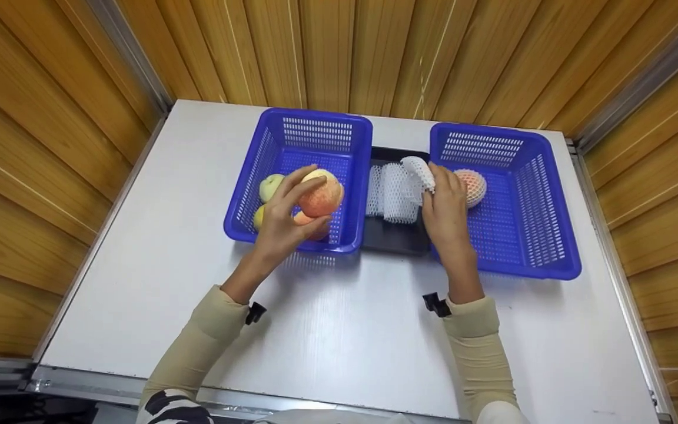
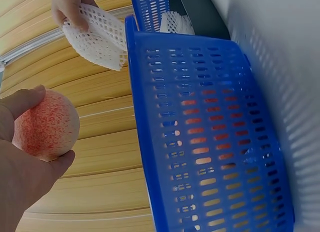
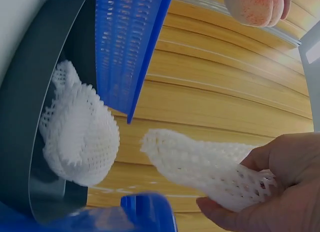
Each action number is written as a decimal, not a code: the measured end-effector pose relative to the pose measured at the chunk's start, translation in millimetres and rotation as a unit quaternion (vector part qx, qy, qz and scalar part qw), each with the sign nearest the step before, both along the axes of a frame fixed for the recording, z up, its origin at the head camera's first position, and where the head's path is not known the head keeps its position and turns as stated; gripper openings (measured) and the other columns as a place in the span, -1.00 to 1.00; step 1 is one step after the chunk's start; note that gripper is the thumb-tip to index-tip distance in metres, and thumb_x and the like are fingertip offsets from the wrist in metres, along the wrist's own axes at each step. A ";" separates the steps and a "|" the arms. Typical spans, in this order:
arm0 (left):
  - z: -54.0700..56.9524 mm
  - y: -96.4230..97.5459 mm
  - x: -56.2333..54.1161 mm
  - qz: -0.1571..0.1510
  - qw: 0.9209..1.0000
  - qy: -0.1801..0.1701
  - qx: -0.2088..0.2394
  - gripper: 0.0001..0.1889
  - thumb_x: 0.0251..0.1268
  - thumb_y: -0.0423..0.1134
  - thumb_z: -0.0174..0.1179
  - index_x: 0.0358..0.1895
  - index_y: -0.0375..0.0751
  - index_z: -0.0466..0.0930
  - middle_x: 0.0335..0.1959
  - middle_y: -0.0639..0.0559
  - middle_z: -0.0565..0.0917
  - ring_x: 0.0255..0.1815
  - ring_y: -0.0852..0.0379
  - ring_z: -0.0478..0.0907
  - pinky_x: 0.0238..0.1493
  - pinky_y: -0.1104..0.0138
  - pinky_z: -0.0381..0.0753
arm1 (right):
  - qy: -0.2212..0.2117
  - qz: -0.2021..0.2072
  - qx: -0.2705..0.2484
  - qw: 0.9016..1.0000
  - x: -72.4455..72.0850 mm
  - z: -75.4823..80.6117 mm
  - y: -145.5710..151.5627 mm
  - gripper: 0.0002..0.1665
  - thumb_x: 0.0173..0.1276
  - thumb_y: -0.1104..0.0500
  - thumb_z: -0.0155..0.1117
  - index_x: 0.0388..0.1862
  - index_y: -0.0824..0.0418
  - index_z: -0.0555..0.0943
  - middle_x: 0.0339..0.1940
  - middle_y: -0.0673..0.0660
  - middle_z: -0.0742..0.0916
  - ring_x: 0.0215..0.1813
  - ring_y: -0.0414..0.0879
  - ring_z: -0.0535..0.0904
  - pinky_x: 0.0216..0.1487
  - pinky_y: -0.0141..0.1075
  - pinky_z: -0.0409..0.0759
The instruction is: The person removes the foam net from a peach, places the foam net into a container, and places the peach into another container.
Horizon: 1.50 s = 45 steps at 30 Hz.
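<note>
My left hand [image 1: 283, 227] grips a red-and-yellow peach [image 1: 321, 197] above the left blue basket [image 1: 235, 221]; in the left wrist view the peach [image 2: 49, 124] sits between thumb and fingers. Under it in that basket lie a green fruit [image 1: 270, 187], a yellow fruit [image 1: 258, 218] and another reddish fruit [image 1: 319, 231]. Between thumb and fingers, my right hand [image 1: 448, 206] pinches a white foam net sleeve [image 1: 418, 171], held over the black tray. The right wrist view shows this sleeve [image 3: 200, 164] hanging lengthwise from the fingers.
A black tray [image 1: 395, 238] stands between the baskets, with several white foam net sleeves [image 1: 399, 197] in it. The right blue basket [image 1: 571, 259] holds a fruit in a white net [image 1: 471, 187]. Wood-patterned walls [image 1: 356, 53] enclose the white table [image 1: 339, 330].
</note>
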<state>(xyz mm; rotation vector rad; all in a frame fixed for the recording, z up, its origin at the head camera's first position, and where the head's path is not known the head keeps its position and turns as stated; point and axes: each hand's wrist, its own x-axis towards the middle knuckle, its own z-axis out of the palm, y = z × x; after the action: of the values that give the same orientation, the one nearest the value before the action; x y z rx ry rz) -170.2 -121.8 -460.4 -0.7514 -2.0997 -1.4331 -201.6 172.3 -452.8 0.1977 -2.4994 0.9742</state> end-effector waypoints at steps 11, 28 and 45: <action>-1.6 -9.1 5.9 0.042 0.999 -0.008 -0.010 -0.29 -0.08 -0.40 0.62 0.26 -0.10 0.60 0.40 -0.11 0.47 0.42 -0.03 0.38 0.31 0.15 0.58 | 0.007 -0.036 0.052 0.998 -22.1 1.1 -30.1 -0.37 0.27 0.62 0.15 0.34 0.42 0.52 0.37 0.37 0.56 0.42 0.35 0.37 0.54 0.03 0.26; -4.7 -9.4 5.9 0.051 0.999 -0.002 0.000 -0.31 -0.09 -0.38 0.62 0.24 -0.10 0.61 0.39 -0.09 0.48 0.42 -0.04 0.38 0.33 0.12 0.55 | -0.175 0.111 0.306 0.929 -35.6 -82.8 -63.4 -0.36 0.43 0.45 0.06 0.46 0.58 0.25 0.49 0.57 0.30 0.55 0.43 0.14 0.58 0.11 0.16; -0.1 -10.0 0.5 0.049 0.998 0.009 -0.031 -0.31 -0.06 -0.43 0.60 0.25 -0.11 0.59 0.37 -0.17 0.49 0.41 -0.04 0.39 0.29 0.17 0.59 | -0.118 0.189 0.328 0.918 -43.2 -103.1 -55.9 -0.38 0.45 0.32 0.08 0.48 0.41 0.35 0.51 0.39 0.38 0.57 0.32 0.18 0.54 0.21 0.18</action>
<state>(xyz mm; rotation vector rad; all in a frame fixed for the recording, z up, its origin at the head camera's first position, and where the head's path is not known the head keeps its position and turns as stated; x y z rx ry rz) -169.6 -131.8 -460.5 -0.6722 -2.1450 -1.3089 -244.7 116.4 -555.9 0.8397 -2.9996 0.2417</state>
